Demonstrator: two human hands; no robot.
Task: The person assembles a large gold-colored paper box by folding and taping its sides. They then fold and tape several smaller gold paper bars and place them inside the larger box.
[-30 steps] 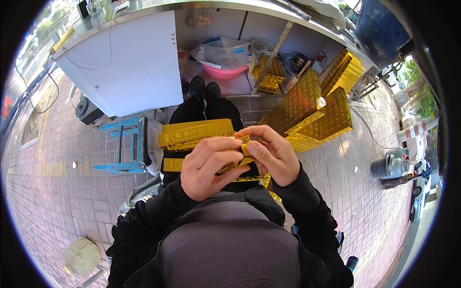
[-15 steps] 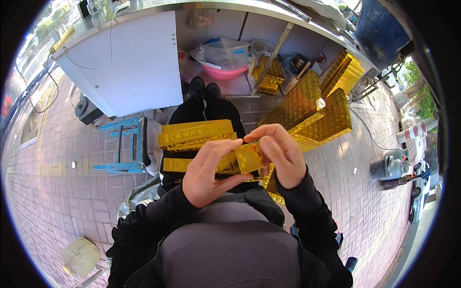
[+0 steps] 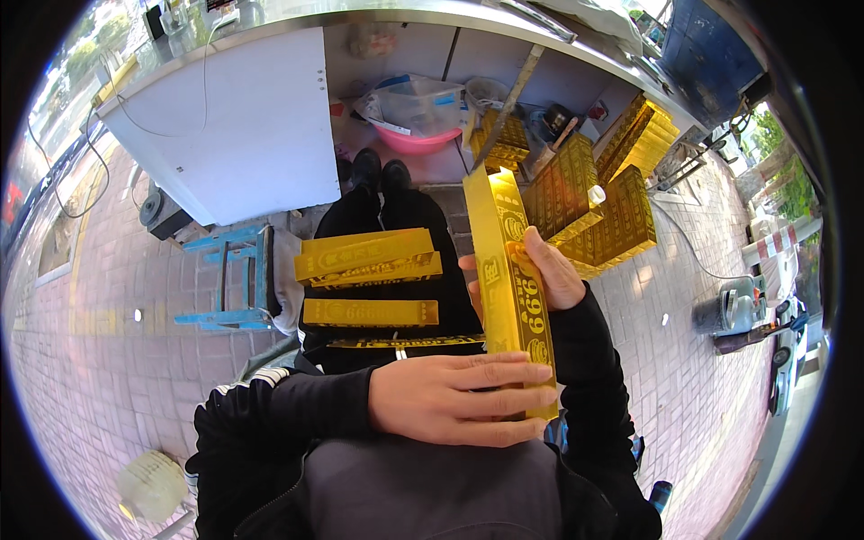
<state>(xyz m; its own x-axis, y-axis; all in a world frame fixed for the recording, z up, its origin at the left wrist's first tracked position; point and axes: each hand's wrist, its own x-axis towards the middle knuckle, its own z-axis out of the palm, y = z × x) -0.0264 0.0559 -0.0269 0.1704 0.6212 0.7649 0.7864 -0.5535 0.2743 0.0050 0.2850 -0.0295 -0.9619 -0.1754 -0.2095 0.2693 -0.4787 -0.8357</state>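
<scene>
A long gold paper box [image 3: 511,288] is held lengthwise in front of me, its far end pointing toward the bench. My right hand [image 3: 556,270] grips its middle from the right, thumb on the printed face and fingertips showing past the left side. Across the box's near end lie the fingers of my left hand [image 3: 459,398], pressed against it; its thumb is hidden. Several gold cartons [image 3: 367,252] rest on my thighs, overlapping. Closer to me a single gold carton [image 3: 371,312] lies crosswise on my lap, with another gold edge below it.
Stacked gold boxes [image 3: 621,220] stand to the right, with more under the bench [image 3: 243,126]. A blue stool frame [image 3: 236,274] is at my left. Beneath the bench sit a pink basin [image 3: 418,139] and clear plastic tubs. A dark bucket [image 3: 720,315] stands far right on the paving.
The box in my hands has swung from across my lap to pointing away from me. My left hand has moved down to its near end; my right hand now grips its middle.
</scene>
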